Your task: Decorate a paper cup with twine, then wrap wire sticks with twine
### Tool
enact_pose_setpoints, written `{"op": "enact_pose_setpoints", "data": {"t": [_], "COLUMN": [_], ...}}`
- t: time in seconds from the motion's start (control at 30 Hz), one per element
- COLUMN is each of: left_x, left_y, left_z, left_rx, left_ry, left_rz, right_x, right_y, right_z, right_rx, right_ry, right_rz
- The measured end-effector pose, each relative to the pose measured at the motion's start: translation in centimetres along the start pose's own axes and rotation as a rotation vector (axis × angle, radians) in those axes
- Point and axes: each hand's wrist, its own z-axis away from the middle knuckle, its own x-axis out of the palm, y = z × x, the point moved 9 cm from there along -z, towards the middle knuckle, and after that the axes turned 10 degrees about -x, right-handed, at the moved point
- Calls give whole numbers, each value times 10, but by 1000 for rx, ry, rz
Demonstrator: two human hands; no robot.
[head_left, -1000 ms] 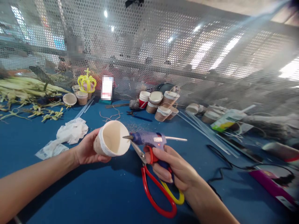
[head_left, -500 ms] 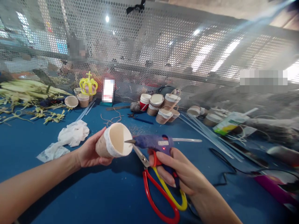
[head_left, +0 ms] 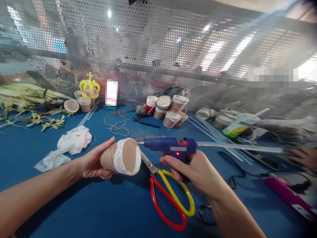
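Your left hand [head_left: 91, 164] grips one cup [head_left: 121, 157], your right hand [head_left: 196, 170] one glue gun [head_left: 160, 145]. Between grips: one scissors [head_left: 153, 169], blue table [head_left: 111, 205]. Beyond: perforated screen [head_left: 153, 39].

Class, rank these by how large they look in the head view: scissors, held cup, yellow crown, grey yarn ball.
1. Scissors
2. Held cup
3. Yellow crown
4. Grey yarn ball
Apparent size only; the first two are nearer the camera.
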Motion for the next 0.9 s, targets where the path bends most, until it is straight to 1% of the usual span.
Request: {"op": "enact_pose_setpoints", "data": {"t": [0.1, 0.2, 0.33, 0.43, 0.5, 0.57, 0.63, 0.7, 0.8, 0.9], "left_x": [-2, -1, -5, -8, -4, -3, -5, -8, -10, -12], "left_y": [2, 8, 25, 35, 36, 35, 38, 43, 48, 44], "left_z": [1, 3, 9, 13, 14, 13, 16, 20, 23, 20], "left_rx": [10, 58, 229, 352, 367, 347, 354, 390, 428, 373], "left_ry": [35, 67, 161, 206, 184, 176, 210, 265, 316, 405], "left_rz": [-1, -6, -26, -88, -154, -198, -208, -204, -240, -370], "right_x": [1, 3, 8, 6, 5, 6, 9, 10, 7, -7], "right_y": [2, 2, 2, 5, 9, 12, 13, 12, 7, 4], "right_z": [-1, 0, 1, 0, -1, -1, 0, 1, 1, -3], "right_rx": [24, 27, 32, 44, 64, 88, 106, 120, 103, 65], "right_ry": [-49, -96, -146, -110, -80, -86, -115, -132, -84, 42], "right_rz": [58, 77, 49, -21, -48, -41, -33, -73, -207, -302]}}
